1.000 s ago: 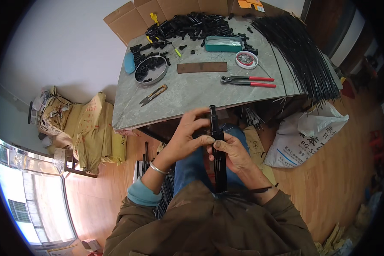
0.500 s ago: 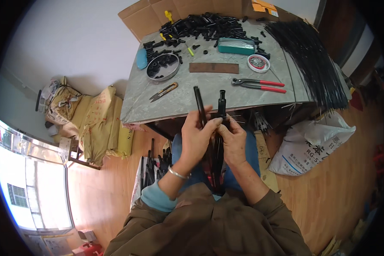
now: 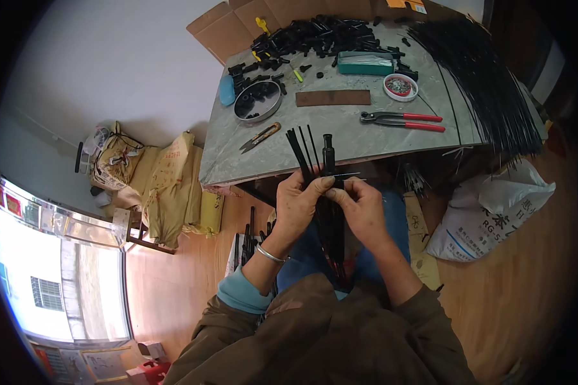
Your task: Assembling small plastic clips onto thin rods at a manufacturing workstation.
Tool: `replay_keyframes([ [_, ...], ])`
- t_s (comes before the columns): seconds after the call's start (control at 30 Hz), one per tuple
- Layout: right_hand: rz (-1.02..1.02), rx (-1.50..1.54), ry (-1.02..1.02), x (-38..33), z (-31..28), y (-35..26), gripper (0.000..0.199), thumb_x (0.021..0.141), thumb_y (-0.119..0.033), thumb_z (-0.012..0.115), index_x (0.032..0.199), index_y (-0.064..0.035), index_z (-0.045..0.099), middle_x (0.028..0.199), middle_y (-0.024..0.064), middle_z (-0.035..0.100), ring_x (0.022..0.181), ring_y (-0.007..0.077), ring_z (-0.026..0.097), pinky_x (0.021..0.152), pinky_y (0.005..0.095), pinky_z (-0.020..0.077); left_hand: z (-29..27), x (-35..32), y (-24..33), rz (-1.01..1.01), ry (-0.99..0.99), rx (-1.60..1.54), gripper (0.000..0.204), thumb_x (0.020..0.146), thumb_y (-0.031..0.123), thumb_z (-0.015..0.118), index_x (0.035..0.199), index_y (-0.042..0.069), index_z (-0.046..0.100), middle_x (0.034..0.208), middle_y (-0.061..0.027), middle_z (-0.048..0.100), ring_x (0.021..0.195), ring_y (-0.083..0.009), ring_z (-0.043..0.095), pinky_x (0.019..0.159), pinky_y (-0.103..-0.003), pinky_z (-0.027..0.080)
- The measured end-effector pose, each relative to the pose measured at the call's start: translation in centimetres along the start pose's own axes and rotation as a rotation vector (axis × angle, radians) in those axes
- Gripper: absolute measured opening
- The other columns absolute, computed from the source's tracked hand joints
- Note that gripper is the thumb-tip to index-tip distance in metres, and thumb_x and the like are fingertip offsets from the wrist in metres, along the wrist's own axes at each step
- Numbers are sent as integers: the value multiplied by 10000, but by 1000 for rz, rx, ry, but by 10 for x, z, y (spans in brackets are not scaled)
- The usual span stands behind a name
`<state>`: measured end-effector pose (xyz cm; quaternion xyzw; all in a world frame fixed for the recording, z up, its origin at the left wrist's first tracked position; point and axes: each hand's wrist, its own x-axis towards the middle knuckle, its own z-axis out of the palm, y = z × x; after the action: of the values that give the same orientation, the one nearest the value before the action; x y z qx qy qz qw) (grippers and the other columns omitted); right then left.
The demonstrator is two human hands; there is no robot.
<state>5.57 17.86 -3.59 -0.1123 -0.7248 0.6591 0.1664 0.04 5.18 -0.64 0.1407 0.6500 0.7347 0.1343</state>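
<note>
Steadiness matters: left hand clasping thin black rods, right hand pinching stepped black shaft, before grey marbled table's near edge.

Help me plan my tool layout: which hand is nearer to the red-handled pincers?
Right. The right hand is below the red-handled pincers in the picture, off the table's near edge and slightly left; the left hand is farther left.

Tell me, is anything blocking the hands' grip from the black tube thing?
Nothing visible is: the left hand's grip and right hand's grip meet at the black tube. Thin black rods rise beside it, on the left, not blocking.
</note>
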Motion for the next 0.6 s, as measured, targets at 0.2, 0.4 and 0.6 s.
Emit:
replay_keyframes([
  [0.2, 187, 374, -289, 12, -16, 7, 246, 831, -244, 737, 770, -39, 616, 640, -55, 536, 591, 46, 478, 527, 219, 391, 6, -8, 3, 91, 11, -30, 247, 861, 50, 673, 1097, -9, 632, 961, -24, 663, 851, -84, 598, 799, -226, 484],
  [0.4, 268, 467, -448, 18, -15, 10, 258, 825, -288, 744, 743, -84, 608, 617, -70, 497, 557, 30, 454, 501, 198, 380, 4, -15, 7, 132, 14, -37, 251, 877, 88, 671, 1103, -11, 629, 954, -8, 656, 836, -67, 586, 775, -209, 481],
  [0.6, 251, 314, -428, 16, -14, -3, 307, 803, -306, 764, 703, -75, 589, 601, -48, 509, 535, 46, 468, 479, 213, 384, -6, -15, 15, 52, -15, 2, 268, 892, 129, 661, 1118, -10, 621, 961, -13, 654, 865, -65, 575, 795, -213, 470],
])
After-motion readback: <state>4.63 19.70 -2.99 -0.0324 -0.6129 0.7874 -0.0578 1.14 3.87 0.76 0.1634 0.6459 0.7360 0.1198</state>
